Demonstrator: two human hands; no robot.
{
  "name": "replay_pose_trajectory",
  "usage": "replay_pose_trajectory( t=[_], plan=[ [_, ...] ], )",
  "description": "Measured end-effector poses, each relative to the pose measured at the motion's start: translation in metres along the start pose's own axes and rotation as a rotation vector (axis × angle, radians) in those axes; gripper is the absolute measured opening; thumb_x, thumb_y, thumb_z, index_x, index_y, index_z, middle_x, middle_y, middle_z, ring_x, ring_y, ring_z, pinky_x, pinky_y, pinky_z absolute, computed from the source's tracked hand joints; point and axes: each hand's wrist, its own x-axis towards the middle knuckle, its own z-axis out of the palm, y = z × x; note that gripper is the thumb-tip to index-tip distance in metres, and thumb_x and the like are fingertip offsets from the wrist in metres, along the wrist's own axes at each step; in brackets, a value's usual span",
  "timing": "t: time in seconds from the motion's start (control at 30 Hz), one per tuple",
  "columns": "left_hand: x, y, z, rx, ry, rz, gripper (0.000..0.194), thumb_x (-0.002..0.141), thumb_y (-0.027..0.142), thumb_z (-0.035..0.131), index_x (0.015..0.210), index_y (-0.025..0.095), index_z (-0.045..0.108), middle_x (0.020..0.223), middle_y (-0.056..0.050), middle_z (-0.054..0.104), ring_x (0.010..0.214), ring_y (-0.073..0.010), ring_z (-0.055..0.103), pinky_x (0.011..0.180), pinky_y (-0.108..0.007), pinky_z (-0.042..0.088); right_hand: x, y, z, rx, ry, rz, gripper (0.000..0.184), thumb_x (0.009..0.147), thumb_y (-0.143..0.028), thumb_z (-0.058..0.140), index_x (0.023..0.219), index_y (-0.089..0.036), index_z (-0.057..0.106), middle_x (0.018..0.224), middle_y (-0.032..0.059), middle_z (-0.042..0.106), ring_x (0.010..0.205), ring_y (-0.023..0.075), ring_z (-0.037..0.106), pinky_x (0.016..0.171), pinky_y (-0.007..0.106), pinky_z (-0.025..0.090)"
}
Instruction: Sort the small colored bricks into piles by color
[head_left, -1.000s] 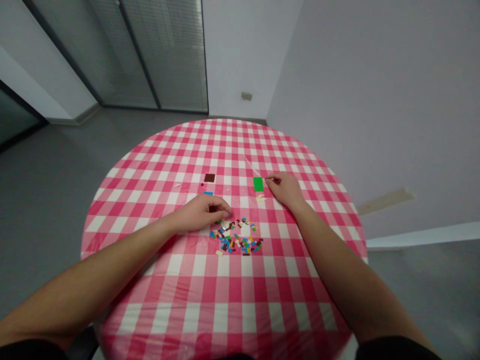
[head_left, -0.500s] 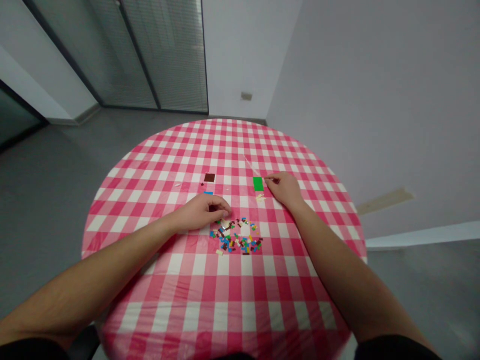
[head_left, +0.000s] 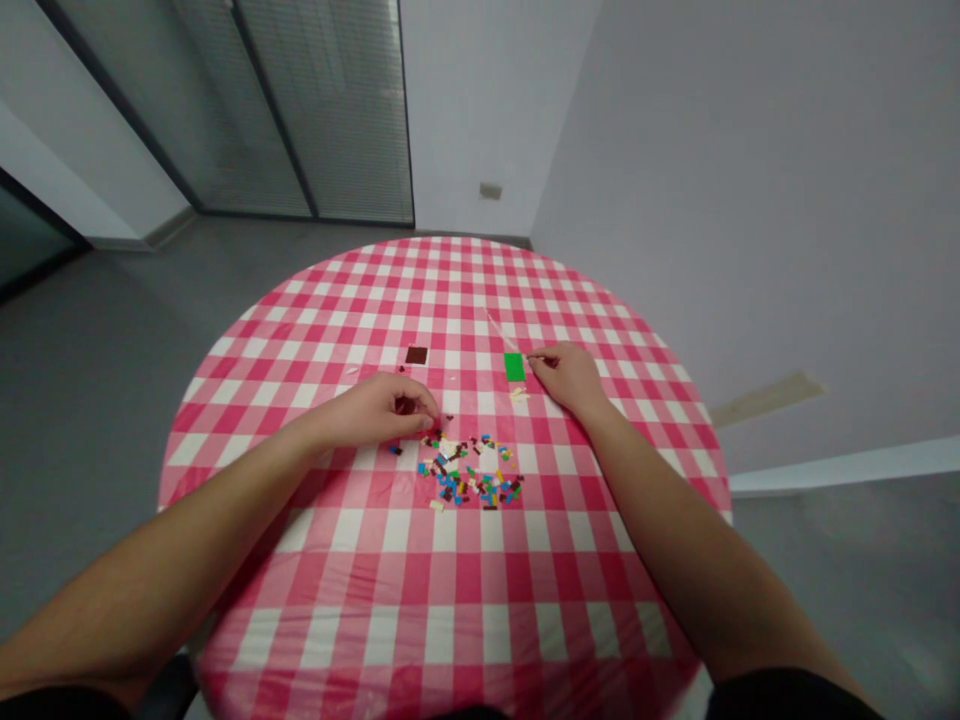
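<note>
- Curling my left hand (head_left: 377, 408) at the far-left edge of the brick pile (head_left: 480, 488); thumb and fingertips are bending toward each other, can't tell if a piece is between them.
- Holding my right hand (head_left: 574, 378) just right of the green plate (head_left: 514, 367); thumb and forefinger are nearly meeting, can't tell whether they're gripping anything.
- The green plate is lying on the checked tablecloth (head_left: 405, 590), beyond the brick pile and a bit right; some cream pieces (head_left: 519, 395) are lying just on my side of it.
- The brown square (head_left: 416, 355) is lying just beyond my left hand, with a small dark piece (head_left: 402, 370) sitting by its near-left corner.
- The brick pile is lying loose in front of me, mixing blue, green, brown, yellow and white; most bits too small to tell apart.
- A blue-and-dark bit (head_left: 395, 450) is sitting apart, left of the brick pile, near my left thumb.
- Glass panels (head_left: 337, 100) are standing beyond the table.
</note>
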Motion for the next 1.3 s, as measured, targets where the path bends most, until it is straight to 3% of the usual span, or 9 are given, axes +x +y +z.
replay_pose_trajectory(
  t=[0.13,0.3,0.53,1.3],
  plan=[
    [-0.002,0.001,-0.003,0.126,-0.12,0.032,0.015,0.083,0.024,0.063,0.09,0.016,0.075,0.092,-0.006,0.077,0.077,-0.0157,0.068,0.07,-0.026,0.05,0.001,0.002,0.003,-0.023,0.02,-0.009,0.028,0.092,-0.032,0.06,0.105,-0.021,0.082,0.104,0.009,0.079,0.095,0.0274,0.071,0.081,0.038,0.054],
    [0.0,0.003,0.005,0.264,-0.153,0.083,0.014,0.084,0.025,0.063,0.085,0.016,0.074,0.083,-0.004,0.073,0.067,-0.0133,0.063,0.062,-0.023,0.044,0.002,0.001,0.004,-0.004,0.019,0.011,0.028,0.092,-0.034,0.06,0.105,-0.022,0.082,0.103,0.0083,0.079,0.094,0.0273,0.072,0.078,0.038,0.055],
    [0.002,0.005,0.012,0.321,-0.149,0.146,0.012,0.084,0.016,0.061,0.081,0.017,0.072,0.086,-0.004,0.072,0.076,-0.0152,0.066,0.071,-0.025,0.045,0.002,0.0,0.003,0.004,0.02,0.008,0.028,0.092,-0.032,0.06,0.104,-0.02,0.082,0.104,0.0093,0.079,0.095,0.0281,0.072,0.078,0.039,0.054],
    [0.004,0.007,0.015,0.408,-0.117,0.144,0.011,0.085,0.018,0.063,0.085,0.017,0.074,0.093,-0.006,0.075,0.081,-0.0174,0.067,0.075,-0.029,0.046,0.002,-0.002,0.004,0.002,0.037,0.032,0.025,0.09,-0.033,0.063,0.099,-0.019,0.081,0.097,0.0089,0.079,0.089,0.0252,0.07,0.075,0.035,0.051]
  ],
)
